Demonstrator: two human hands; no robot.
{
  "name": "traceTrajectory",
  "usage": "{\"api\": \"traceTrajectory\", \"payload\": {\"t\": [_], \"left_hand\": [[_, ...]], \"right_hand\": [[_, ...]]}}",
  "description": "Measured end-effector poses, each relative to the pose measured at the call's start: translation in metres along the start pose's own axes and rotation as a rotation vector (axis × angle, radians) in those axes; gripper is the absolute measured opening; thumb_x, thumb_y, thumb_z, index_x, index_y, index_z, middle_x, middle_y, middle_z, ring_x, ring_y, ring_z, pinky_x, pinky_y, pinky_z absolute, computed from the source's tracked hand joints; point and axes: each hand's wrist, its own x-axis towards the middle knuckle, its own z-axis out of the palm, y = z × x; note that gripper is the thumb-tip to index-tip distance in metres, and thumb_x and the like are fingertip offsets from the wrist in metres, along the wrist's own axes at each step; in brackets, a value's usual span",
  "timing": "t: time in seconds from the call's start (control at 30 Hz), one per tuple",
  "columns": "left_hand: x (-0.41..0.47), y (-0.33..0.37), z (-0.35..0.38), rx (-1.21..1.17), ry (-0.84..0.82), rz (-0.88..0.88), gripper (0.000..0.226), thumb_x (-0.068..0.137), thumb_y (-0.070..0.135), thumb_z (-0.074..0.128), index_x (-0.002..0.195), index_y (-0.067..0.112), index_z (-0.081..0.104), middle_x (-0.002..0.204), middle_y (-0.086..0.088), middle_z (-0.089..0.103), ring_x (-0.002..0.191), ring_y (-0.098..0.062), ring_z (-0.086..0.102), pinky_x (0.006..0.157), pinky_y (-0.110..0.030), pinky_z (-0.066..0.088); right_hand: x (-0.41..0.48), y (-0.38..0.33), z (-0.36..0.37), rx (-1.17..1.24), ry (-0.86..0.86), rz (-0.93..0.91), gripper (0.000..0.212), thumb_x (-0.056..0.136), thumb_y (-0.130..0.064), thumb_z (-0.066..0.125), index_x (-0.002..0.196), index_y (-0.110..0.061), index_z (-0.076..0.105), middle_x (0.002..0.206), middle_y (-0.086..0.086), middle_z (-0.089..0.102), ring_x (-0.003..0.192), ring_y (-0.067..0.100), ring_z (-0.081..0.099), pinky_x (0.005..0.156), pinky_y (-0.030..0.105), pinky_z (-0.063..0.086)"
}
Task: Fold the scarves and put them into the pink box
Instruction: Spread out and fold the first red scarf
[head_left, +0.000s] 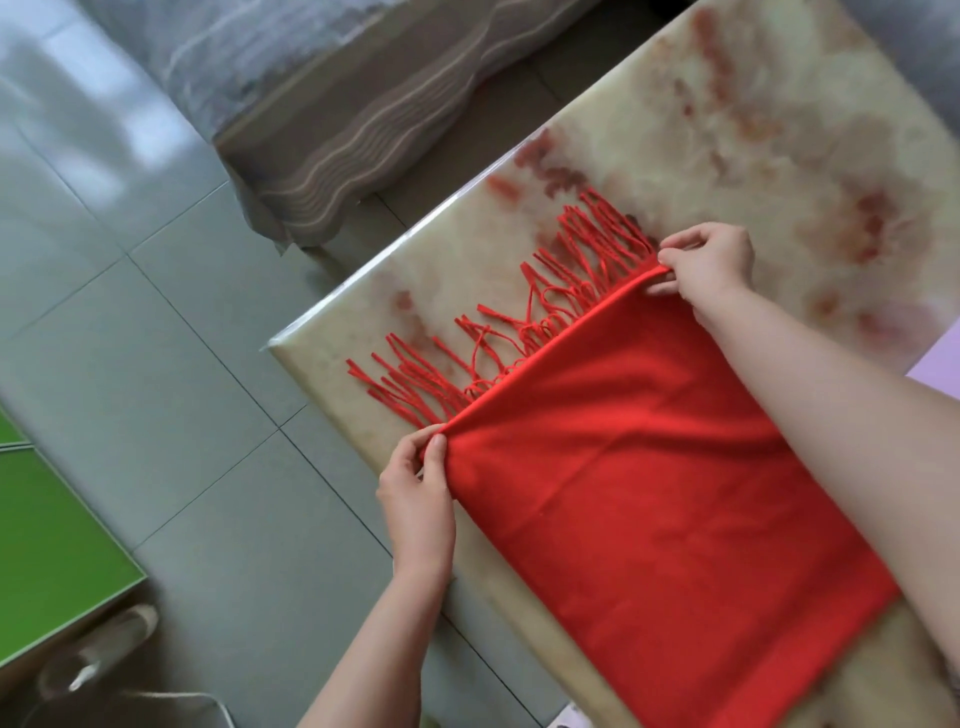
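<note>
Bright red woven scarf with twisted fringe (649, 467) lay flat on the glossy floral-marbled table (753, 130) | left hand (415, 493) and right hand (709, 262) each pinched a fringed-edge corner, seemingly to square the fold | pink box: only a sliver maybe visible at right
</note>
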Motion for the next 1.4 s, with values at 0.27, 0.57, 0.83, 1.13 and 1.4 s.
{"api": "traceTrajectory", "payload": {"t": [0.27,0.57,0.83,1.13,1.4], "left_hand": [[0.017,-0.009,-0.005,-0.001,0.009,-0.066,0.01,0.089,0.016,0.061,0.086,0.024,0.068,0.085,-0.002,0.071,0.079,-0.013,0.065,0.082,-0.049,0.054],[0.011,-0.008,-0.006,-0.046,0.045,-0.09,0.029,0.078,0.015,0.076,0.099,0.017,0.055,0.083,-0.009,0.067,0.062,-0.008,0.062,0.073,-0.04,0.054],[0.013,-0.01,-0.004,-0.016,0.064,-0.011,0.026,0.082,0.009,0.07,0.102,0.015,0.054,0.081,-0.008,0.064,0.059,0.003,0.06,0.063,-0.03,0.057],[0.005,-0.01,-0.004,0.396,0.161,0.41,0.032,0.077,0.004,0.07,0.102,0.015,0.053,0.1,-0.001,0.047,0.084,-0.016,0.049,0.086,-0.029,0.042],[-0.019,-0.046,0.023,1.029,-0.383,0.807,0.077,0.082,0.044,0.056,0.149,0.027,0.023,0.158,-0.008,0.011,0.146,-0.022,0.001,0.117,-0.04,-0.002]], "right_hand": [[-0.001,0.006,0.015,0.093,-0.046,0.007,0.013,0.092,-0.003,0.051,0.081,-0.006,0.055,0.065,0.008,0.055,0.04,0.009,0.061,0.041,0.023,0.052],[0.003,0.025,-0.005,-0.33,-0.107,-0.252,0.029,0.08,-0.013,0.071,0.108,-0.006,0.065,0.107,0.005,0.039,0.08,0.008,0.048,0.086,0.02,0.042],[0.004,0.027,0.0,-0.382,0.083,-0.318,0.015,0.085,-0.027,0.064,0.094,-0.015,0.066,0.111,0.011,0.06,0.111,0.028,0.051,0.092,0.031,0.037],[-0.013,0.036,-0.007,-0.343,0.173,-0.429,0.026,0.086,-0.035,0.061,0.102,-0.015,0.061,0.113,0.011,0.054,0.111,0.027,0.049,0.096,0.033,0.034],[-0.014,0.067,-0.024,-0.462,0.095,-0.286,0.031,0.083,-0.035,0.067,0.105,-0.013,0.064,0.119,0.013,0.055,0.12,0.031,0.039,0.099,0.029,0.025]]}}
